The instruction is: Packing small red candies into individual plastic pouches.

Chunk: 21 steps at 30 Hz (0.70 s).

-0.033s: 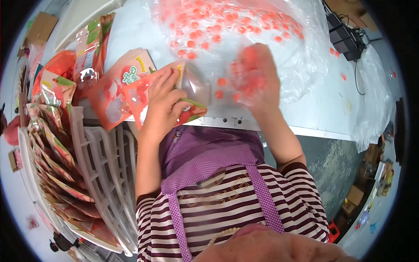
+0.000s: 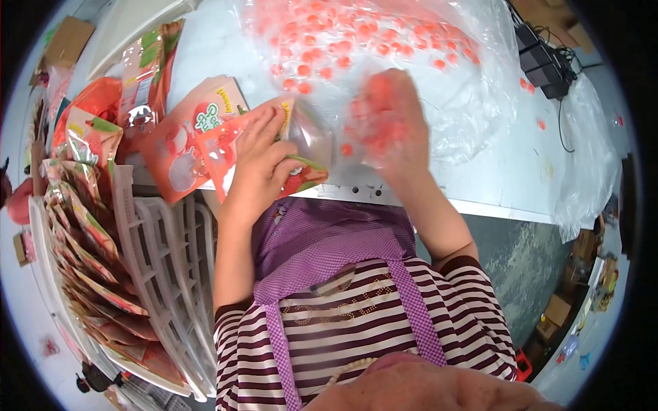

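My left hand (image 2: 259, 161) lies over an orange-red printed pouch (image 2: 221, 152) at the table's near edge, its thumb and fingers gripping it. The pouch's clear, bulging end (image 2: 310, 130) gapes toward the right. Just right of it, my right hand (image 2: 410, 130), blurred by motion, holds a cluster of small red candies (image 2: 377, 120) in clear wrappers. A single candy (image 2: 347, 148) shows at the left edge of that cluster. Beyond the hands spreads a heap of the same candies (image 2: 343, 46) on clear plastic sheeting (image 2: 473, 120).
Several flat pouches (image 2: 179, 140) lie under and left of the held one. Filled pouches (image 2: 103, 274) stand packed in a white plastic crate (image 2: 140, 253) at my left. Black power adapters (image 2: 541, 65) with cables sit at the far right of the white table (image 2: 528, 171).
My right hand has shifted slightly left, toward the pouch, with the candies. Fewer loose candies show between it and the pouch. My left hand keeps its hold.
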Tool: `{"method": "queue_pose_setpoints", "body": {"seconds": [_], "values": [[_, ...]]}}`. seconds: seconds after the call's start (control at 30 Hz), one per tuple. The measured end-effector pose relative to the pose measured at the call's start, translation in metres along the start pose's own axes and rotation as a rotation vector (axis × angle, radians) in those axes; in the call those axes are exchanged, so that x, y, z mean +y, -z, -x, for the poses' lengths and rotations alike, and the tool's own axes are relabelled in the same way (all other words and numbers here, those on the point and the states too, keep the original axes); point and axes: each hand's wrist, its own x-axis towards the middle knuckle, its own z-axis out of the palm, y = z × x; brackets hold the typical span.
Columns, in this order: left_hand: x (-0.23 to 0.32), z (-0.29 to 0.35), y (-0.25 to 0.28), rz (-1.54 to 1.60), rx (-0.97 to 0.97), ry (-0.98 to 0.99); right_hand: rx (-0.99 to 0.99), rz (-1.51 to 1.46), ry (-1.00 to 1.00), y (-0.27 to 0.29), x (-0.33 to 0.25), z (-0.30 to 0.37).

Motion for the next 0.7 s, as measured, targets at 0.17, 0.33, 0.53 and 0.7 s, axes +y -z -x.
{"method": "queue_pose_setpoints", "body": {"seconds": [0.17, 0.33, 0.53, 0.7], "values": [[0.012, 0.001, 0.005, 0.081, -0.011, -0.019, -0.028, 0.054, 0.075, -0.026, 0.041, -0.004], [0.014, 0.002, 0.002, 0.271, 0.093, 0.026, -0.085, 0.198, 0.058, -0.032, 0.036, 0.002], [0.018, -0.002, 0.001, 0.411, 0.168, 0.069, -0.170, 0.388, 0.026, -0.020, 0.031, -0.004], [0.017, 0.000, -0.003, 0.426, 0.195, 0.090, -0.282, 0.404, 0.109, -0.009, 0.035, -0.007]]}}
